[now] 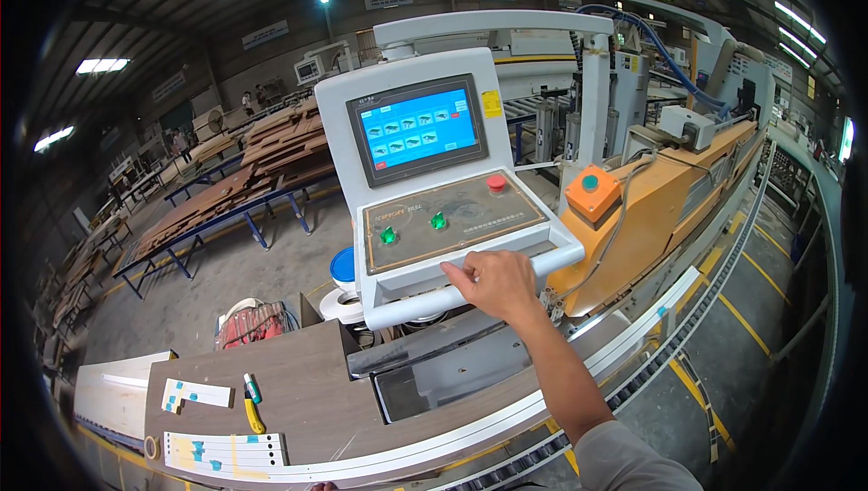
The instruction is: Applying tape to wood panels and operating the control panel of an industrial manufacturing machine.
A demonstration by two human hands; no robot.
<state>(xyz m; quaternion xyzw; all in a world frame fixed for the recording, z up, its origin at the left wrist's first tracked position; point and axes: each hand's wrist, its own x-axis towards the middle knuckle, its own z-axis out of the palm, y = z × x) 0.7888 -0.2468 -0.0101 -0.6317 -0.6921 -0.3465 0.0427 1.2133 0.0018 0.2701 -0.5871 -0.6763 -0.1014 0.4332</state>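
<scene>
My right hand (499, 285) reaches up from the lower right and wraps its fingers over the light-grey handle bar (411, 308) of a machine control panel (416, 179). Its thumb lies to the left along the bar. Above it, the panel carries two green knobs, a red mushroom button (496, 184) and a lit blue touchscreen (418, 129). Only some fingertips of my left hand (323, 486) show at the bottom edge, beside a long white strip (425, 450); what they do is hidden.
On the brown worktop (312, 369) at left lie a yellow utility knife (253, 414), a green-and-white marker (252, 389) and white taped pieces (194, 395). An orange machine housing (633, 247) with a green button box stands right. Stacked boards (226, 188) rest on blue stands further back.
</scene>
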